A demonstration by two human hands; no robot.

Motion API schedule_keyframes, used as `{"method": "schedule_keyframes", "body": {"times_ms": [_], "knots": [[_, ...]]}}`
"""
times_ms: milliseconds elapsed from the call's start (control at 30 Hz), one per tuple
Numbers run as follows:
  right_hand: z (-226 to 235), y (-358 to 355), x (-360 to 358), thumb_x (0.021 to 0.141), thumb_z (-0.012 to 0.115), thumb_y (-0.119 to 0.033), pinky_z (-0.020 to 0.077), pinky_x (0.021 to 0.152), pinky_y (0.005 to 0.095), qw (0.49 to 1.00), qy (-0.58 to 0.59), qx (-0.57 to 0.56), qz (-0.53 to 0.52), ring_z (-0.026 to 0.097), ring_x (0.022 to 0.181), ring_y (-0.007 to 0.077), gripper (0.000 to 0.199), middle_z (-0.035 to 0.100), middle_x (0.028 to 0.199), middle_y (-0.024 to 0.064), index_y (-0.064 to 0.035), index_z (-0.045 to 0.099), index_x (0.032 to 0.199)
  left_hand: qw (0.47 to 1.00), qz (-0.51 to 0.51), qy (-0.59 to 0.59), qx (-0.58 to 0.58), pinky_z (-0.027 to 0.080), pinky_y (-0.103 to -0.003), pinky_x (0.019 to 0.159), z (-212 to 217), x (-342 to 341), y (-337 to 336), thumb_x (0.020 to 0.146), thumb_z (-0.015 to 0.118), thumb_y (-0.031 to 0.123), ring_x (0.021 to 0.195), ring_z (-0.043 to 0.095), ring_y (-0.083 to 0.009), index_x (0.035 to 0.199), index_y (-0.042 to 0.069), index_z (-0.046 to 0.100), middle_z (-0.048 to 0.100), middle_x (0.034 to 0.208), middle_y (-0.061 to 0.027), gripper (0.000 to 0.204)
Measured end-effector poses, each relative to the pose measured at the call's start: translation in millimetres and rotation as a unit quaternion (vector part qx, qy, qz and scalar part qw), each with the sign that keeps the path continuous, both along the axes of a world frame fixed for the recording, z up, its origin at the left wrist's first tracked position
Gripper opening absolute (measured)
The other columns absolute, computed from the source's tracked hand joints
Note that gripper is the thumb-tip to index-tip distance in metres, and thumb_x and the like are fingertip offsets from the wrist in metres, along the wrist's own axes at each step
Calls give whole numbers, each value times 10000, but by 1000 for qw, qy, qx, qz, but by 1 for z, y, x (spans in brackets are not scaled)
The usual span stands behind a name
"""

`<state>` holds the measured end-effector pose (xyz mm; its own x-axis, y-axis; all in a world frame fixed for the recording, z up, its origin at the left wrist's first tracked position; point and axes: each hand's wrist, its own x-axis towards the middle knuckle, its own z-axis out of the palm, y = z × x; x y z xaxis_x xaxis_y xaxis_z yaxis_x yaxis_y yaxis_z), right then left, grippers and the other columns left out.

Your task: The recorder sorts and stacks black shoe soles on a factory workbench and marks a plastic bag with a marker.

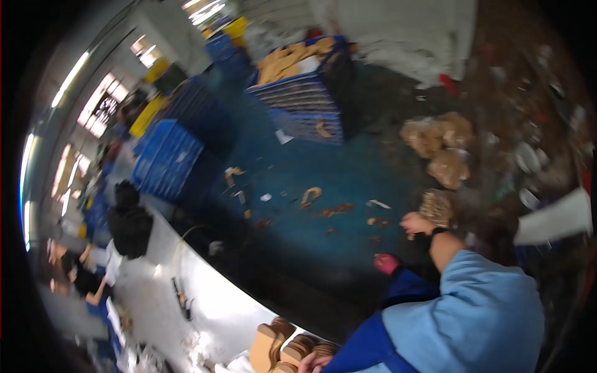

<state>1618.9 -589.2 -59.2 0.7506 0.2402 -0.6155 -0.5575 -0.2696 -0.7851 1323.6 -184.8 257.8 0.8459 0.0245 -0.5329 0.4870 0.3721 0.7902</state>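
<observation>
Low in the picture, my left hand (315,362) is partly cut off by the edge, its fingers curled against a stack of thin brown sole-shaped pieces (324,349). More such stacks (264,345) lie beside it on the shiny metal table. My right hand (418,224), with a black band at the wrist, reaches out over the floor on the right. Its fingers look curled, but blur hides what they may hold. Just behind it shows a clear-wrapped bundle of tan pieces (437,207); I cannot tell whether they touch.
Clear bags of tan pieces (449,168) lie on the floor ahead. A blue crate (305,105) is heaped with tan pieces; another blue crate (166,158) stands left. Scraps (311,197) litter the floor. On the metal table (146,292) sits a black bundle (129,224). A person (84,276) works far left.
</observation>
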Motion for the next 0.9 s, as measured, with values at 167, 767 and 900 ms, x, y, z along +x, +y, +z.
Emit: {"method": "schedule_keyframes", "body": {"times_ms": [167,767,900], "knots": [[-12,-20,81,843,627,-134,504,453,338,992,52,-84,-75,583,524,189,175,604,728,71,-57,586,994,978,118,-119,-128,469,-433,987,-55,-40,1,992,444,81,1126,594,-325,1369,16,398,569,1224,-263,386],[37,319,298,827,710,-174,524,670,348,873,-52,-226,428,640,703,194,402,665,914,117,-5,595,1173,955,296,19,-6,514,-302,893,-48,187,134,961,524,51,965,640,-172,1269,5,501,642,1116,-151,311],[51,410,377,835,702,-187,524,677,349,877,-74,-204,429,645,716,184,434,675,947,121,-11,575,1211,947,317,-26,45,511,-267,846,-38,257,240,943,564,72,929,635,-141,1255,13,520,660,1069,-107,321]]}}
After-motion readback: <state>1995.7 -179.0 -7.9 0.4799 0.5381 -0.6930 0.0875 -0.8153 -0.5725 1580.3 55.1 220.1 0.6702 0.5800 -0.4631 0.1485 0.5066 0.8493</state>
